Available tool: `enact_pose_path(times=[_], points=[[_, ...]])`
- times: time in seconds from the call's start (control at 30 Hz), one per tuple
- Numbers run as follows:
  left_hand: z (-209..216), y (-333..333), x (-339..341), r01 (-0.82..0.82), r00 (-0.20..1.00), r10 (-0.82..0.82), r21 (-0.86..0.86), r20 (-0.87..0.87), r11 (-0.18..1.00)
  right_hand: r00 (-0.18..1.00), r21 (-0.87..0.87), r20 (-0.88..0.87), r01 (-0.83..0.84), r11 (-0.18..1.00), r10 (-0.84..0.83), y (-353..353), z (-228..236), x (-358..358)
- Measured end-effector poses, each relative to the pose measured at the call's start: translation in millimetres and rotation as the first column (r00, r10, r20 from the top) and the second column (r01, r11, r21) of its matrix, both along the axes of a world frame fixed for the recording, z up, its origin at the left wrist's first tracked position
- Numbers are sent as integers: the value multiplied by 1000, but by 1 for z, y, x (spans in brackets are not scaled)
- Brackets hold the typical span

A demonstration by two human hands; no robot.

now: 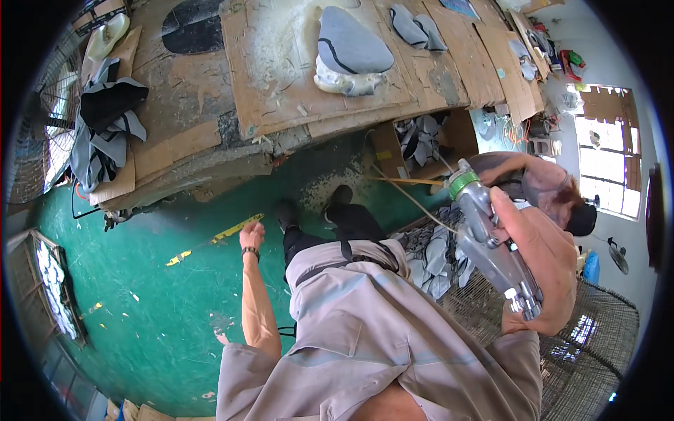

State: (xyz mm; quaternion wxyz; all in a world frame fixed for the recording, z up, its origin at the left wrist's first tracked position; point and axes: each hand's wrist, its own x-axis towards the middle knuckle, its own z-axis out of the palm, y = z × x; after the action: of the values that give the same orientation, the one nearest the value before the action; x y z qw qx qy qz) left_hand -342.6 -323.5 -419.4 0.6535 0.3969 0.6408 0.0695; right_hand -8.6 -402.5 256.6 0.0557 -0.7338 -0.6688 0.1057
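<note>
My right hand (500, 214) is wrapped round a spray gun (484, 256) with a grey body, a green ring at one end and metal fittings at the other. It is held up at my right side, apart from the workbench. My left hand (253, 235) hangs low over the floor at my left, its fingers curled in, with nothing visible in it. On the bench ahead, a grey fabric piece (351, 42) with a black stripe rests on a whitish, crusted block (344, 81). Smaller grey pieces (414, 28) lie to its right.
The cardboard-covered workbench (281, 105) spans the far side. Grey and black fabric (109, 119) is heaped at its left end. A carton (460, 133) of scraps stands below. A thin hose (414, 200) hangs near my right. Another person (533, 175) bends beside a scrap pile (435, 256).
</note>
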Motion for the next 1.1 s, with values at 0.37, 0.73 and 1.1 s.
enact_pose_path(times=[0.37,0.73,1.1], points=[[152,124,194,6,975,-146,634,169,774,963,78,-128,247,966,-236,-66,-20,58],[253,269,467,674,700,-256,735,-667,-73,935,173,-320,217,961,-153,-116,-48,177],[260,308,520,881,405,-422,470,-811,-57,861,221,-493,264,939,-126,-141,-95,256]])
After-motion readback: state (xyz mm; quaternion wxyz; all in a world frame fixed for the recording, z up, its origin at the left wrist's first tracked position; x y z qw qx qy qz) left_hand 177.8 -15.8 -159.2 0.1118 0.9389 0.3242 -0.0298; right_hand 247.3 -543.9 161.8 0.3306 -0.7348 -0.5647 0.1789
